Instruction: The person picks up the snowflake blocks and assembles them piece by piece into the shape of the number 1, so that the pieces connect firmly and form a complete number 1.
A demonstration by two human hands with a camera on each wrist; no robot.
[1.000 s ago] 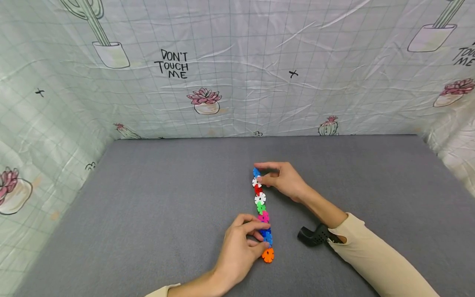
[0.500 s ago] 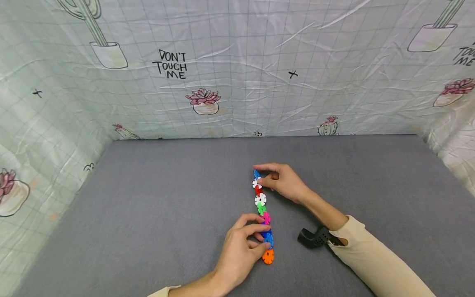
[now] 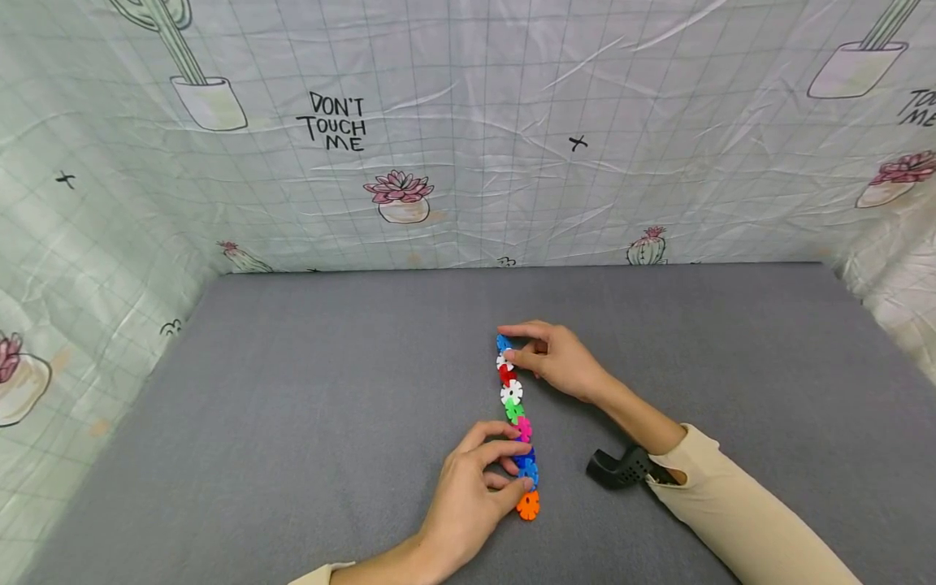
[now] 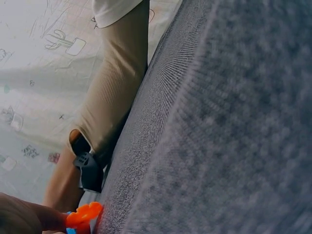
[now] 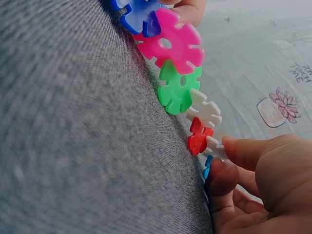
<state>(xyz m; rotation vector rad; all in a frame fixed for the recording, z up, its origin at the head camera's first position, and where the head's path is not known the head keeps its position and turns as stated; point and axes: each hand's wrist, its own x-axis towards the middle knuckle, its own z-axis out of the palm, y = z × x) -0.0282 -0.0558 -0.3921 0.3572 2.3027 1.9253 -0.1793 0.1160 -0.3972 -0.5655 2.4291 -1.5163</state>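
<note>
A chain of notched plastic snowflake discs (image 3: 512, 393) runs away from me over the grey cloth, each disc slotted into its neighbour. From the near end its colours go orange, light blue, dark blue, pink, green, white, red, white and blue. My left hand (image 3: 471, 491) pinches the near part around the blue discs, just past the orange disc (image 3: 528, 505). At the far end my right hand (image 3: 561, 357) grips the last white and blue discs between thumb and fingers. The right wrist view shows the pink disc (image 5: 170, 43) and green disc (image 5: 178, 90) standing between the hands.
A black wrist device (image 3: 617, 469) sticks out from the right sleeve (image 3: 738, 496), close over the table. Behind the grey tabletop (image 3: 329, 366) hangs a pale curtain (image 3: 468, 162) printed with cacti, which also closes off both sides.
Both hands keep their hold on the chain. The right hand and the chain's far end have come very slightly nearer in the head view, and the view itself has shifted a little.
</note>
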